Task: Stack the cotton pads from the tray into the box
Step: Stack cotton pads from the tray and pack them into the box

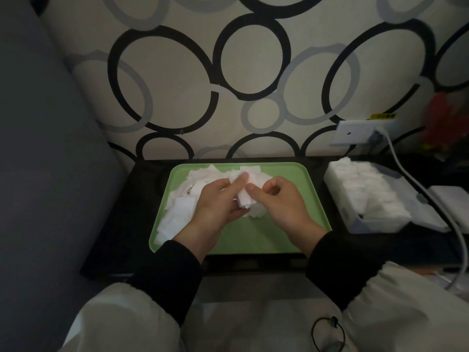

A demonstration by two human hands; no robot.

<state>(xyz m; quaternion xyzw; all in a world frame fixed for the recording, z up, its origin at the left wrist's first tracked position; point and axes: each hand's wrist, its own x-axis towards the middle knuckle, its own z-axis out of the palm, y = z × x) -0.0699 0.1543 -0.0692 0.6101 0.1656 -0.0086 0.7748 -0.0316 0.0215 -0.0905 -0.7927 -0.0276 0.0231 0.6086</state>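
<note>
Where the task stood: partly done, by my judgement, with much left to move.
Box (375,226): a clear container sat on the dark table (291,158), to the right of the tray and apart from it. Rows of white pads (360,189) already filled most of it.
Tray (253,237): green, directly in front of the person. Its near and right parts were bare.
Loose cotton pads (187,199): a jumbled white heap covered the tray's far and left parts, not yet sorted.
Small stack (245,201): a few gathered pads were held between both hands, just above the tray's middle.
Left hand (218,201): it cupped the stack from the left and beneath. Its index finger (239,180) lay straight along the stack's far side.
Right hand (281,201): its fingers were curled inward. Its thumb (253,193) pressed the stack's right edge, pinching it.
Fingers and stack: touching on both sides; the box was well off to the right.
</note>
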